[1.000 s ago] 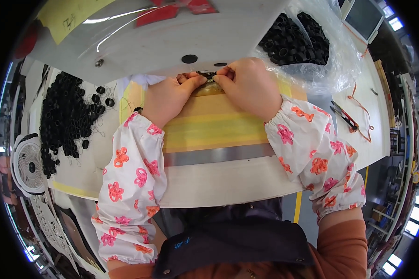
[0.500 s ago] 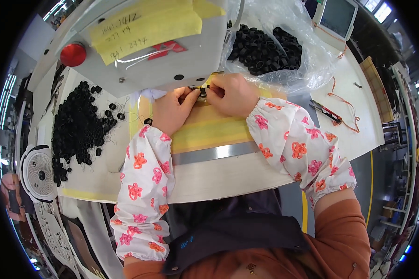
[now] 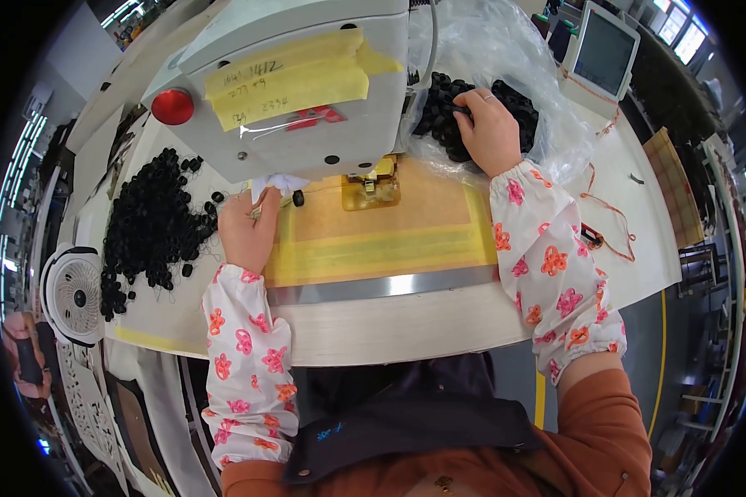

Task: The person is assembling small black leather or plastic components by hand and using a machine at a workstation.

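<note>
My right hand (image 3: 491, 132) reaches over a pile of small black loops (image 3: 443, 124) in a clear plastic bag, thumb and index finger apart at the loops. My left hand (image 3: 249, 228) is beside a white cloth (image 3: 280, 182) at the left of the white sewing machine (image 3: 298, 91). Its fingers are closed together, but what they hold is hidden. A single black loop (image 3: 298, 198) lies just right of these fingers, with a thin thread running toward the presser foot (image 3: 370, 186). Under the foot is a brass-coloured plate (image 3: 360, 199).
A heap of black loops with loose threads (image 3: 153, 215) covers the left of the table. A white fan (image 3: 79, 296) is at the left edge. On the right lie a thread cutter (image 3: 591, 235) and an orange cord (image 3: 630, 240), with a screen (image 3: 605, 54) behind.
Both hands have left the presser foot. My left hand moved left to the white cloth; my right hand moved up and right to the bagged loops. The brass-coloured plate now shows.
</note>
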A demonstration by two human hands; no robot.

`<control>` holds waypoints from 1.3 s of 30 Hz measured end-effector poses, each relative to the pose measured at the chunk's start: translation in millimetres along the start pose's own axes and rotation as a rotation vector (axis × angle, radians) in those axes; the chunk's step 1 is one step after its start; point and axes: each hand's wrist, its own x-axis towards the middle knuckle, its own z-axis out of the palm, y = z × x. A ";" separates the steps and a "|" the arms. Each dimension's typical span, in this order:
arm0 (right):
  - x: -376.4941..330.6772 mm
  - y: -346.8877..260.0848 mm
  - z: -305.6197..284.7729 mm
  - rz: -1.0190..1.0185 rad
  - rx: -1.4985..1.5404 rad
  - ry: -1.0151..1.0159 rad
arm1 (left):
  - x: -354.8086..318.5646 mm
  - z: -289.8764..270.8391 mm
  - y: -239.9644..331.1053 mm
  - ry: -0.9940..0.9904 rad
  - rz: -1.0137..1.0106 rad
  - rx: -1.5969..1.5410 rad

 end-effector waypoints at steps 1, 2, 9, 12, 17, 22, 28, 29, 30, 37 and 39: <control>0.8 6.5 1.8 -0.017 -0.049 0.000 | 0.5 2.8 3.9 0.028 0.229 0.162; 1.0 12.2 3.0 -0.033 -0.099 0.001 | 0.2 10.2 10.9 0.026 0.230 0.159; 1.5 19.3 13.9 -0.100 -0.151 -0.041 | 2.5 59.4 47.0 -0.267 0.203 0.060; 4.3 14.8 12.6 -0.077 -0.159 -0.035 | 8.3 61.9 46.4 -0.375 0.096 0.140; 4.5 13.1 9.9 -0.107 -0.157 -0.028 | 3.1 69.8 35.3 0.023 0.383 0.222; 4.6 10.8 9.3 -0.104 -0.187 -0.048 | 0.9 60.8 40.6 -0.157 0.261 0.076; 0.4 13.7 2.5 -0.183 -0.237 -0.003 | -13.2 59.7 47.9 -0.288 0.150 -0.005; 0.1 6.8 -0.4 -0.190 -0.206 0.019 | -11.6 59.2 44.9 -0.274 0.145 0.008; -1.2 -3.1 -3.0 -0.194 -0.176 0.035 | -11.5 60.4 41.4 -0.245 0.147 -0.050; -46.8 -80.9 -0.1 -0.075 0.495 -0.385 | -7.4 52.0 36.4 -0.302 0.272 -0.213; -52.3 -85.8 0.0 -0.053 0.458 -0.437 | -6.3 51.4 39.4 -0.357 0.272 -0.195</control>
